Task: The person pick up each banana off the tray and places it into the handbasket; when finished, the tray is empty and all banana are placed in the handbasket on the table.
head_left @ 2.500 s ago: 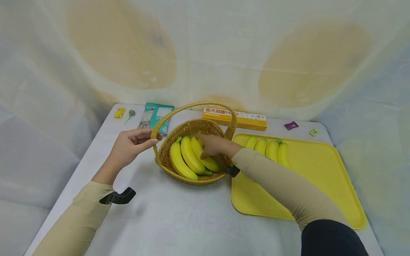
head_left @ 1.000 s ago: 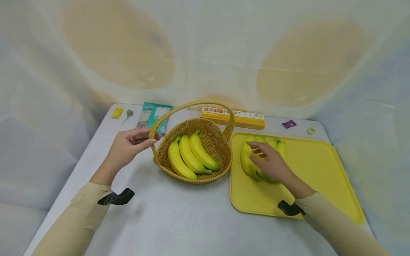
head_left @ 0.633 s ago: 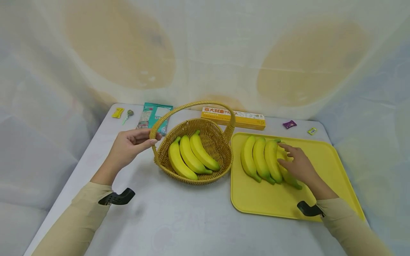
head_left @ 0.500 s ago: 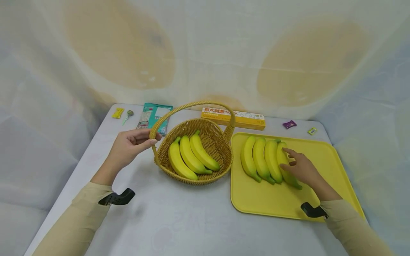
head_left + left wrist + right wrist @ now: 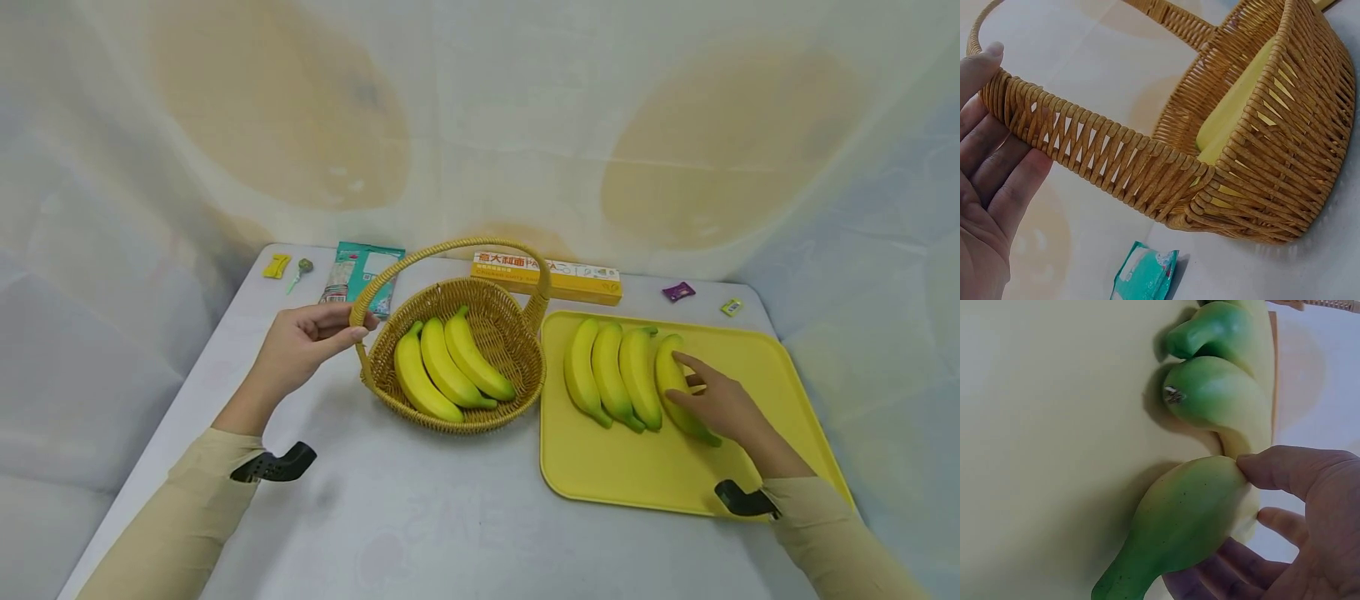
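Your right hand [image 5: 722, 406] grips the rightmost banana [image 5: 672, 379], yellow with green tips; the tray [image 5: 757, 367] lies bare toward 3 o'clock. Your left hand [image 5: 300, 346] pinches the basket handle [image 5: 420, 254].

bananas [image 5: 611, 371] yellow, green-tipped | tray [image 5: 757, 367] yellow | basket [image 5: 502, 321] tan woven

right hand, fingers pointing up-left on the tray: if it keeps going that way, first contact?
Probably the next banana in the row; the right hand already holds the rightmost banana beside it on the yellow tray. Depth is unclear.
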The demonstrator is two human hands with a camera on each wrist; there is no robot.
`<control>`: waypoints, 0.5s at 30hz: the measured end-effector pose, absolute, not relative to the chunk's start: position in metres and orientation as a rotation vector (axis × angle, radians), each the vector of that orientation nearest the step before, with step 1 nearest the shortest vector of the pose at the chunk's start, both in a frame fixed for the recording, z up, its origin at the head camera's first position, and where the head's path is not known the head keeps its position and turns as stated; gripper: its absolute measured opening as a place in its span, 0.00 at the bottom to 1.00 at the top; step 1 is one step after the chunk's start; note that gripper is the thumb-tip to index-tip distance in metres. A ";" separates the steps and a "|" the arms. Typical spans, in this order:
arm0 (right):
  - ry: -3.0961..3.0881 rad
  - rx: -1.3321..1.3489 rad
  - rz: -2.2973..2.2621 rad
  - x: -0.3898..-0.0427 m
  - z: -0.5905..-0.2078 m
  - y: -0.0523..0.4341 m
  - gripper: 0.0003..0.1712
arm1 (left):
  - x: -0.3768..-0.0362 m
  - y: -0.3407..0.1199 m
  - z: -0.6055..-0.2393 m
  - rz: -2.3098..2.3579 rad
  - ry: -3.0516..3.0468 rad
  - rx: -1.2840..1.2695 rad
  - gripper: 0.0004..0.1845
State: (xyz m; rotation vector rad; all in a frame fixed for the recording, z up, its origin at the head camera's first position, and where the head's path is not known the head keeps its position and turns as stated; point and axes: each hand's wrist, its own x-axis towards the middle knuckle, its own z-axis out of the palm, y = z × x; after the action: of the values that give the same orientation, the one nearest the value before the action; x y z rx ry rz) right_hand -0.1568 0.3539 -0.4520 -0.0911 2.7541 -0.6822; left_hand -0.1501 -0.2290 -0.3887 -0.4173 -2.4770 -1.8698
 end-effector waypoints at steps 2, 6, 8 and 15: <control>2.765 -0.100 -0.693 -0.155 -0.450 0.354 0.45 | -0.150 -0.229 -0.388 -1.865 -2.480 -0.412 0.17; 2.779 -0.135 -0.733 -0.152 -0.442 0.351 0.44 | -0.150 -0.229 -0.388 -1.855 -2.486 -0.404 0.17; 2.781 -0.160 -0.742 -0.150 -0.436 0.348 0.44 | -0.149 -0.229 -0.388 -1.852 -2.487 -0.408 0.17; 2.765 -0.274 -0.801 -0.141 -0.414 0.325 0.41 | -0.150 -0.229 -0.388 -1.841 -2.485 -0.422 0.16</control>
State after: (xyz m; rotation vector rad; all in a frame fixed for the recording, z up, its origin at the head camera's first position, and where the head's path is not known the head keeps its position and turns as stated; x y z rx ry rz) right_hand -0.1405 0.3249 -0.4137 -0.2744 2.7653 -0.8012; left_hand -0.1498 -0.2285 -0.3884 -0.4221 -2.4847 -1.8413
